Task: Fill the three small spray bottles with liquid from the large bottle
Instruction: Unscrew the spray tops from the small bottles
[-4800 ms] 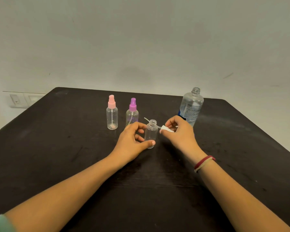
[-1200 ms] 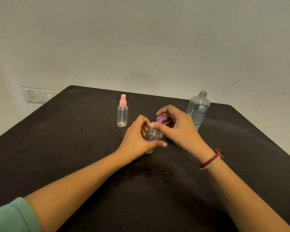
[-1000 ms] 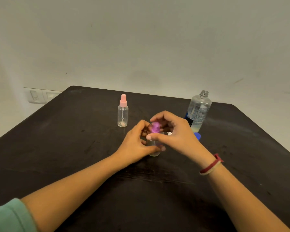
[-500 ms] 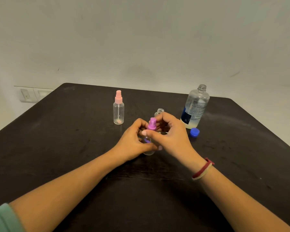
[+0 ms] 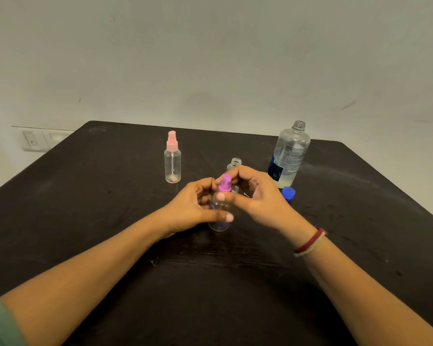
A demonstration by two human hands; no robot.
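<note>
On a black table point(image 5: 85, 196), the left hand point(image 5: 195, 208) wraps round a small clear plastic spray bottle point(image 5: 219, 226) standing upright, while the right hand point(image 5: 258, 198) pinches its purple spray top point(image 5: 224, 183). Just behind stands an open small clear bottle point(image 5: 235, 163), partly hidden by the hands. A pink-topped spray bottle point(image 5: 172, 161) stands to the left, a large uncapped bottle point(image 5: 289, 156) and blue cap point(image 5: 288, 193) to the right.

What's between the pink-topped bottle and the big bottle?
In the head view, a small open bottle stands between the pink-topped bottle and the big bottle.
</note>
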